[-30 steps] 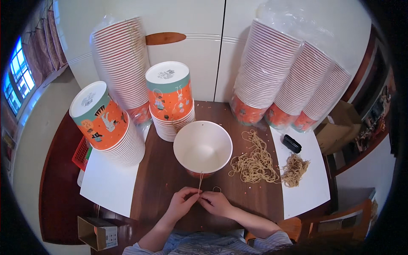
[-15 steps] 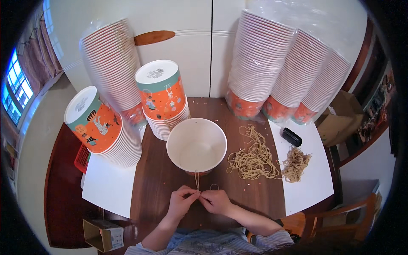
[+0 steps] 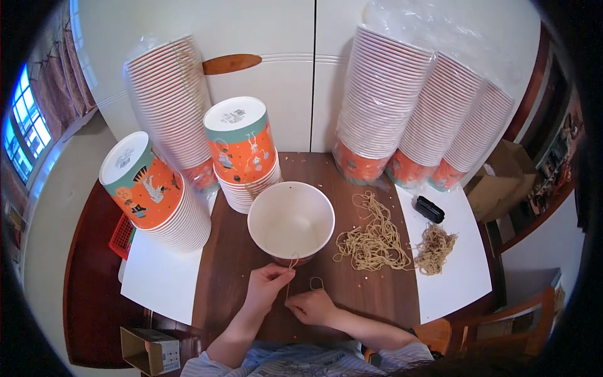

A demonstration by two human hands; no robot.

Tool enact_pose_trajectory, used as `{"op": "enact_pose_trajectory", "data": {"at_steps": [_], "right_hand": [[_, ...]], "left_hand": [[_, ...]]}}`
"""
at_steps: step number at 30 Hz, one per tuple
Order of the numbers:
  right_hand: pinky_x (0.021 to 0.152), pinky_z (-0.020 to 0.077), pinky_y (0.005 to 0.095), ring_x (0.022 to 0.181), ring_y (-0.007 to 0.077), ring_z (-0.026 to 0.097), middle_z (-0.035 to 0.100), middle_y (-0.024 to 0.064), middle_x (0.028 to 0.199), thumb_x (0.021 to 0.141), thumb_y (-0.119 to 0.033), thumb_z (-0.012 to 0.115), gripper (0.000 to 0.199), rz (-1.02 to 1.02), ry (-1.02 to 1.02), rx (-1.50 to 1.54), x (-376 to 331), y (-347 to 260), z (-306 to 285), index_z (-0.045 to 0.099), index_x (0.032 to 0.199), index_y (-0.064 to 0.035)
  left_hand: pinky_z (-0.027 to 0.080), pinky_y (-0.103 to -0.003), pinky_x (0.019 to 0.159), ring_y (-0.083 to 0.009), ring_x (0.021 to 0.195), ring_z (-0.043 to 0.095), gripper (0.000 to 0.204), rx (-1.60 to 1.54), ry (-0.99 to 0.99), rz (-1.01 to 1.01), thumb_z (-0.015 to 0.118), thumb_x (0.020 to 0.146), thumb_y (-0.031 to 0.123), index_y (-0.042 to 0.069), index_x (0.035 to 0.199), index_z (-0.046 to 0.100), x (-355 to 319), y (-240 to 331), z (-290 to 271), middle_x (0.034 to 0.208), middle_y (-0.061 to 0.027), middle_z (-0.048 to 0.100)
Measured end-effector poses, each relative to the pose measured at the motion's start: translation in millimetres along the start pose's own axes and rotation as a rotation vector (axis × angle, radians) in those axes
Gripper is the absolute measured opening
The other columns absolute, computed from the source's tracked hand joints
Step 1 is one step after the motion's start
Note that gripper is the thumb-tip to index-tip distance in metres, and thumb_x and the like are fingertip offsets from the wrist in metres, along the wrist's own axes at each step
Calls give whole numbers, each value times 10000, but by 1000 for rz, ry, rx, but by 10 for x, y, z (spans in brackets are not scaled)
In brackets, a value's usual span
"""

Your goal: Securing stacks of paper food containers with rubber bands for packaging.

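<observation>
1. Both hands hold one tan rubber band [image 3: 290, 276]: the left hand [image 3: 267, 284] has its grip pressed together on the band's upper part, and the right hand [image 3: 311, 306] pinches the lower end.
2. Band position: stretched between the two hands, its top reaching the rim of the white paper bowl [image 3: 291, 221], just above the brown wooden surface [image 3: 226, 264].
3. Bowl position: upright, mouth open, directly beyond the hands.
4. A loose pile of rubber bands [image 3: 372, 239] lies right of the bowl; a smaller, darker tangle [image 3: 434, 249] sits on a white sheet [image 3: 465, 264], near a small black object [image 3: 430, 208].
5. Stacks of inverted printed orange bowls [image 3: 242, 151] stand behind and left of the bowl; taller plastic-wrapped stacks [image 3: 383, 100] lean at the rear.
</observation>
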State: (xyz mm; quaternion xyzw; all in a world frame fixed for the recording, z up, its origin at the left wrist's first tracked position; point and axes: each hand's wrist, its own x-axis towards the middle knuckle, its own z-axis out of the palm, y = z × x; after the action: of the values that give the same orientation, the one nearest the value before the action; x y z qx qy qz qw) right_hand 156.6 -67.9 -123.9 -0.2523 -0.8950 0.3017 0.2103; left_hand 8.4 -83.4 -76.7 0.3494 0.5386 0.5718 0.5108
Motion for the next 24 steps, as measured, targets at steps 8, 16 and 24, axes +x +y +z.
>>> {"op": "enact_pose_trajectory", "data": {"at_steps": [8, 16, 24], "right_hand": [[541, 470, 358, 615, 242, 587, 582, 70, 644, 709, -143, 539, 73, -48, -25, -56, 21, -44, -77, 591, 744, -105], [511, 454, 382, 590, 264, 565, 544, 84, 605, 700, -194, 523, 115, -268, -231, -88, -46, -68, -18, 523, 667, -84], [537, 458, 442, 598, 328, 570, 560, 142, 608, 710, -232, 512, 190, -240, -367, -38, -34, -93, -90, 532, 665, -49]], "left_hand": [[342, -185, 457, -62, 518, 467, 32, -187, 41, -108, 631, 742, 41, 16, 758, 621, 103, -14, 74, 643, -7, 570], [300, -173, 445, -41, 499, 433, 63, -291, 50, -141, 636, 737, 33, 9, 795, 628, 123, 15, 78, 655, -11, 582], [305, -168, 438, -43, 507, 453, 57, -344, 57, -219, 620, 748, 32, -6, 789, 612, 89, 76, 121, 673, -23, 587]]}}
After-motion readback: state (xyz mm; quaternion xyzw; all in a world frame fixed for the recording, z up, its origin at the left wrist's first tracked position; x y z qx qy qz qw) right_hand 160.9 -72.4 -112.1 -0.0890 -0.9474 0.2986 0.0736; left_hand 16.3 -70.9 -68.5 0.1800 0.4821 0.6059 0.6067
